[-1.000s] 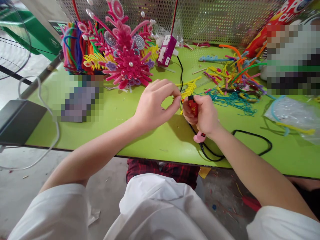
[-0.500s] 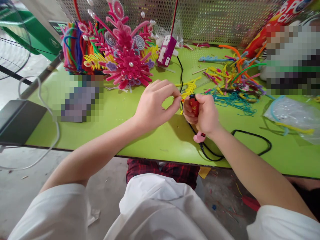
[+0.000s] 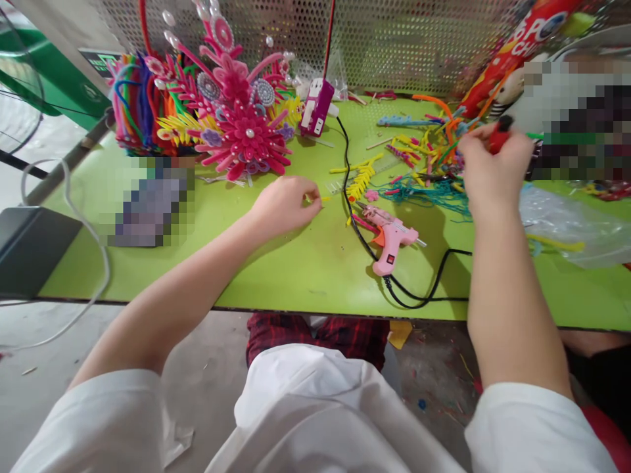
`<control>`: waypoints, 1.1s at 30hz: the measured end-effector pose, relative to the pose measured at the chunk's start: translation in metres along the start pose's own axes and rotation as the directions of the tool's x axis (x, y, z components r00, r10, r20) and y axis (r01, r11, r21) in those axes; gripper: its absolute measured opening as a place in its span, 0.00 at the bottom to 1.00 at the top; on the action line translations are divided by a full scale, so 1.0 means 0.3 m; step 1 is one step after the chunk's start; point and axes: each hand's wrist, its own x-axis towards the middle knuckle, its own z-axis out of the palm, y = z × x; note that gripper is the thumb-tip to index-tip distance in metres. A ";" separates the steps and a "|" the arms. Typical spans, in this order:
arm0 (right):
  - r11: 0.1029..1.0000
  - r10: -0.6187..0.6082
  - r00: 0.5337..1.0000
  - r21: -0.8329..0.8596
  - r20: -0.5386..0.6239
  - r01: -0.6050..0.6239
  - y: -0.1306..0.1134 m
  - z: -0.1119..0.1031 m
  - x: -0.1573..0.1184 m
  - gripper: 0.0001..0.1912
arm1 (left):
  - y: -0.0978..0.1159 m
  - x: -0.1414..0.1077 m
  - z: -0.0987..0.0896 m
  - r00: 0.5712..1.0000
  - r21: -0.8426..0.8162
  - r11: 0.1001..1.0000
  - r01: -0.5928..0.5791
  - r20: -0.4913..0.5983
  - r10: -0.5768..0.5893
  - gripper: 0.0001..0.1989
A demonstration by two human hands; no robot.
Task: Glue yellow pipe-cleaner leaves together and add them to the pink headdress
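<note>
My left hand [image 3: 286, 205] rests above the green table, thumb and forefinger pinched on a short yellow pipe cleaner piece [image 3: 325, 198], its tip sticking out to the right. On the right, my right hand [image 3: 495, 164] is closed around a red lighter [image 3: 500, 135] with a black top, held over the pile of craft scraps. Between both hands a pink glue gun [image 3: 392, 238] lies on its side with its black cord looping below. Just past its nozzle is a yellow leaf-like pipe cleaner sprig [image 3: 362, 180], and a small pink flower [image 3: 371, 195] lies beside it.
A large pink pipe cleaner flower piece [image 3: 249, 135] with pearls stands at the back left, before bundled pipe cleaners [image 3: 133, 105]. A purple power socket [image 3: 317, 108] sits behind. Tangled teal threads [image 3: 424, 194], a plastic bag [image 3: 566, 220] and a red chip tube [image 3: 522, 49] are rightward.
My right hand has moved right and away from me with the lighter, uncovering the glue gun. My left hand has shifted slightly left and down, still pinching.
</note>
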 end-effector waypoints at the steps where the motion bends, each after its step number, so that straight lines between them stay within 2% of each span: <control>1: 0.984 0.006 1.000 -0.180 -0.020 -0.010 0.018 -0.012 0.004 0.10 | -0.009 0.003 0.000 1.000 -0.003 1.000 0.007 -0.015 -0.007 0.13; 3: 0.887 0.040 0.999 -0.461 -0.010 -0.040 0.040 -0.016 -0.007 0.15 | -0.017 0.007 -0.002 0.996 0.001 1.000 -0.012 -0.085 0.012 0.13; 4: 0.836 0.075 0.996 -0.547 0.040 -0.041 0.046 -0.008 -0.017 0.18 | -0.018 0.008 -0.004 0.991 0.002 1.000 -0.024 -0.134 0.024 0.13; 6: 0.803 0.127 0.986 -0.594 0.111 -0.036 0.054 0.019 -0.032 0.20 | -0.015 0.009 -0.008 0.973 -0.003 0.999 -0.041 -0.228 0.039 0.13; 8: 0.773 0.148 0.983 -0.632 0.105 -0.049 0.059 0.049 -0.040 0.17 | -0.011 0.010 -0.010 0.958 -0.010 0.999 -0.043 -0.283 0.039 0.12; 12: 0.695 0.191 0.980 -0.713 0.059 -0.093 0.053 0.074 -0.040 0.11 | -0.007 0.012 -0.008 0.953 -0.017 0.999 -0.044 -0.300 0.037 0.12; 16: 0.765 0.144 0.987 -0.640 0.073 -0.065 0.028 0.048 -0.023 0.18 | -0.004 0.010 -0.011 0.953 -0.011 0.999 -0.051 -0.298 0.045 0.10; 20: 0.806 0.119 0.984 -0.592 0.131 -0.019 0.014 0.037 0.052 0.19 | -0.003 0.008 -0.014 0.961 -0.002 0.998 -0.056 -0.271 0.053 0.11; 23: 0.824 0.104 0.970 -0.566 0.219 0.039 0.021 0.063 0.126 0.18 | -0.007 0.007 -0.011 0.969 0.012 0.998 -0.063 -0.238 0.064 0.11; 26: 0.834 0.108 0.960 -0.550 0.258 0.053 0.037 0.104 0.176 0.20 | -0.011 0.007 -0.004 0.973 0.025 0.997 -0.073 -0.219 0.077 0.12; 30: 0.826 0.137 0.966 -0.564 0.218 0.010 0.049 0.143 0.198 0.23 | -0.013 0.007 0.007 0.975 0.009 0.996 -0.084 -0.204 0.084 0.12; 33: 0.822 0.111 0.982 -0.570 0.150 -0.006 0.021 0.137 0.180 0.23 | -0.012 0.008 0.008 0.976 0.006 0.997 -0.076 -0.204 0.076 0.11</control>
